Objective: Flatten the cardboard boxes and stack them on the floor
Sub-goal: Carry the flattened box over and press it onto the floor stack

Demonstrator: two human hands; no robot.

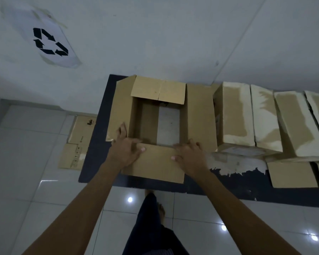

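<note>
On dark table (99, 162), both hands (126, 150) (189, 156) seemingly grip open box (201, 115) flap, fingers curled.

Pale grey wall (155, 34), paper recycling sign (50, 43) taped on it at upper left, dark table (96, 153) set against the wall, glossy white floor tiles (26, 162) below, small bright light glints (130, 199) on tiles, dim lighting
</note>
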